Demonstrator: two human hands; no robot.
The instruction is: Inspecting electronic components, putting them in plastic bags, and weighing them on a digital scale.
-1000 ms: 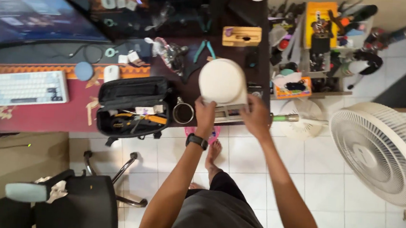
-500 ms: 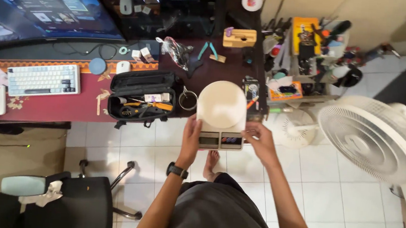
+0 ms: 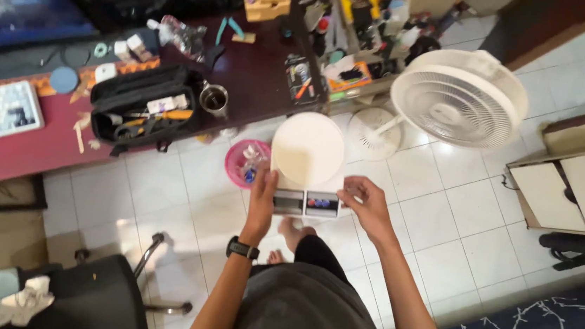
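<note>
Head view: left hand point(image 3: 260, 195) and right hand point(image 3: 366, 205) each grip closed on the white kitchen scale point(image 3: 307, 160).

Bright indoor light; glare on floor tiles point(image 3: 160, 227); slight motion blur; wide-angle edge distortion.

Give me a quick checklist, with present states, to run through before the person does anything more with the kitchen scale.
1. Left hand grips the kitchen scale at its left edge: ok.
2. Right hand grips its right edge: ok.
3. Round platform bare, nothing riding on it: ok.
4. Scale held level: cannot tell.
5. Floor below free of obstacles: not ok, a pink bowl sits beside the scale and a bare foot beneath.
6. Fan apart from the scale: ok.
</note>
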